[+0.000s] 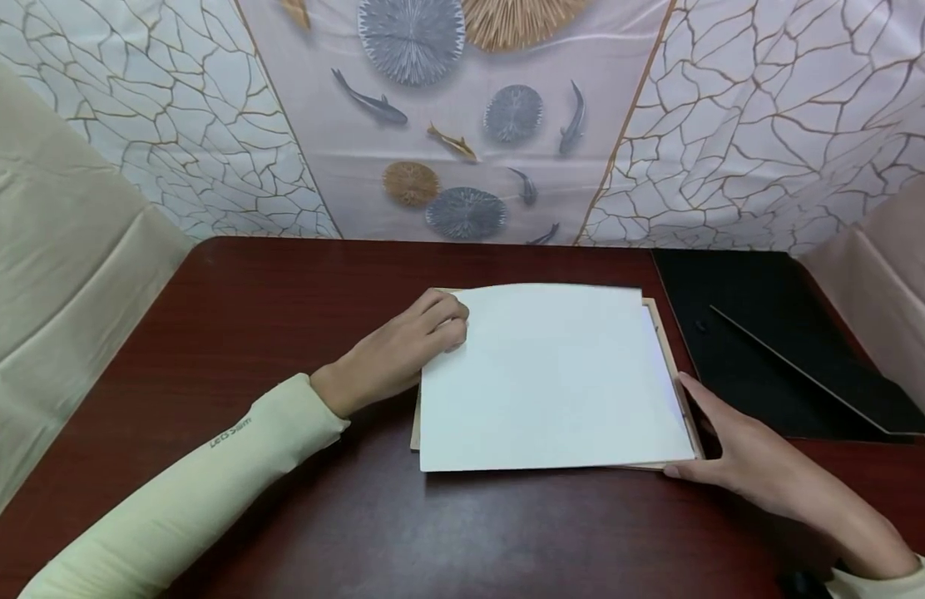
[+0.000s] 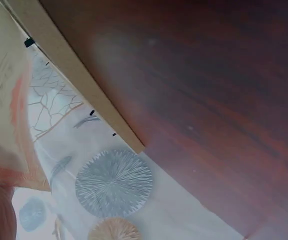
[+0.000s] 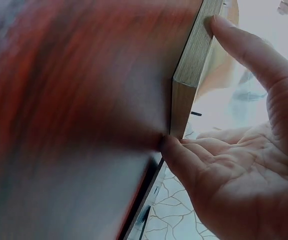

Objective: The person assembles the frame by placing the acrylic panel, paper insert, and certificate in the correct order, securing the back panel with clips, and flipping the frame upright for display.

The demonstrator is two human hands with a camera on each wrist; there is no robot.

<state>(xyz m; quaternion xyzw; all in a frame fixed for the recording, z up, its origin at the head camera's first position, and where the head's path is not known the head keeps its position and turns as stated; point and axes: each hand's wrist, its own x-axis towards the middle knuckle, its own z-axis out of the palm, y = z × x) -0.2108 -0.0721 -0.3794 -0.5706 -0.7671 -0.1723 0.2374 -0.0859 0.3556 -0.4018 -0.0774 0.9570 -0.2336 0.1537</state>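
A white sheet [image 1: 552, 383] lies over a pale wooden picture frame [image 1: 668, 353], whose rim shows at the right side and the corners. My left hand [image 1: 413, 341] grips the sheet's far left edge with curled fingers. In the left wrist view, the sheet's underside [image 2: 1, 100] shows a reddish-orange border and stands tilted above the frame's rim [image 2: 83, 75]. Small black tabs [image 2: 29, 43] stick out from that rim. My right hand [image 1: 754, 453] holds the frame's near right corner, thumb [image 3: 229, 35] on the near edge and fingers [image 3: 181, 155] along the side.
On the right of the dark red-brown table [image 1: 283, 283] lies a black backing board [image 1: 739, 291] with a stand leg [image 1: 814, 366] raised from it. Patterned cloth [image 1: 447, 108] hangs behind the table, and plain pale cloth [image 1: 51, 249] covers the sides.
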